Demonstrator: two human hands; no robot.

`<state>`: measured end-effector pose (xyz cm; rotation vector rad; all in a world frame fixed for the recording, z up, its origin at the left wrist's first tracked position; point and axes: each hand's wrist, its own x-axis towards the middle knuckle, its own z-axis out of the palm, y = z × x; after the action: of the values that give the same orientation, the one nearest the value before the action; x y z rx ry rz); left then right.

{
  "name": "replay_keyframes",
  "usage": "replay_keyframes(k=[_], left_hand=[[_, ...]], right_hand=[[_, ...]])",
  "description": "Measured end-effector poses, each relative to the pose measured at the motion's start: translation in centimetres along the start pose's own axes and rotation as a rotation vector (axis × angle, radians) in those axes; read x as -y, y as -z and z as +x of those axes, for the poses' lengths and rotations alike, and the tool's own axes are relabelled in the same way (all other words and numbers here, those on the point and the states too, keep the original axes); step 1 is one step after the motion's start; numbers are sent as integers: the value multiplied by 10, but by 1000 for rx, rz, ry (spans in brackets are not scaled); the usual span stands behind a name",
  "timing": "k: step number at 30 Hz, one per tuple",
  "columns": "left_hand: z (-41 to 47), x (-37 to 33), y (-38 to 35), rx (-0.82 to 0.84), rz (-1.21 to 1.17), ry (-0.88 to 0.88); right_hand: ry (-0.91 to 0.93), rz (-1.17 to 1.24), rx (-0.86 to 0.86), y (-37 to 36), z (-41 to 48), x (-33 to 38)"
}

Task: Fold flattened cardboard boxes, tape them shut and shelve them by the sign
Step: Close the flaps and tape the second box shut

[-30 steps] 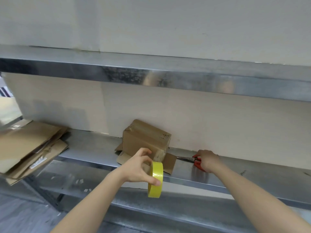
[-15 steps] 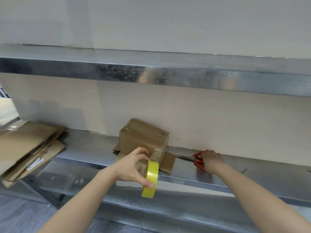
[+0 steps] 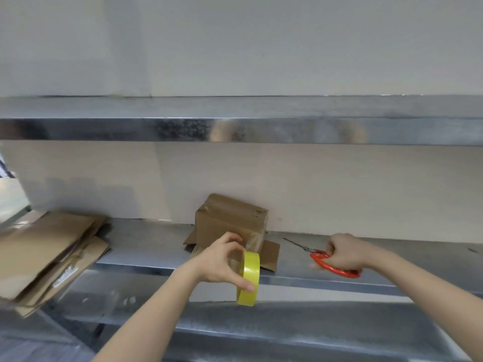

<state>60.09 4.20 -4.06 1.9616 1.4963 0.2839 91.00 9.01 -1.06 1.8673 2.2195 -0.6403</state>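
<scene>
A folded brown cardboard box (image 3: 231, 222) stands on the metal shelf (image 3: 146, 244) against the wall, its lower flaps spread out under it. My left hand (image 3: 222, 259) grips a yellow tape roll (image 3: 248, 278) just in front of the box, and a clear strip of tape runs from the roll up to the box's near corner. To the right, my right hand (image 3: 345, 250) grips the red handles of the scissors (image 3: 326, 259), whose blades point left toward the box.
A stack of flattened cardboard boxes (image 3: 44, 254) lies at the left end of the shelf, overhanging its edge. An upper metal shelf (image 3: 235, 118) spans the view overhead. A lower shelf (image 3: 287, 322) runs beneath my arms.
My right hand has drawn the scissors toward me and to the right, away from the box. My left hand still holds the tape roll by the box.
</scene>
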Motion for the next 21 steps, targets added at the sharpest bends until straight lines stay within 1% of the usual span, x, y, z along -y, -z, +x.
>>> replay_keyframes(k=[2, 5, 6, 8, 10, 14, 18, 21], left_hand=[[-2, 0, 1, 6, -1, -1], [-4, -1, 3, 35, 1, 1], [-5, -2, 3, 42, -1, 5], [-6, -2, 3, 47, -10, 10], [-7, -2, 3, 49, -19, 5], [-5, 0, 4, 51, -18, -9], [-5, 2, 6, 64, -9, -27], [-4, 4, 7, 48, -13, -46]], right_hand=[[9, 32, 128, 6, -16, 21], [-31, 216, 392, 10, -32, 47], [-71, 256, 444, 10, -34, 53], [-148, 255, 501, 10, -32, 64], [-199, 241, 528, 12, -27, 77], [-249, 251, 501, 18, -19, 106], [-285, 132, 489, 21, -12, 124], [-295, 100, 484, 23, -10, 133]])
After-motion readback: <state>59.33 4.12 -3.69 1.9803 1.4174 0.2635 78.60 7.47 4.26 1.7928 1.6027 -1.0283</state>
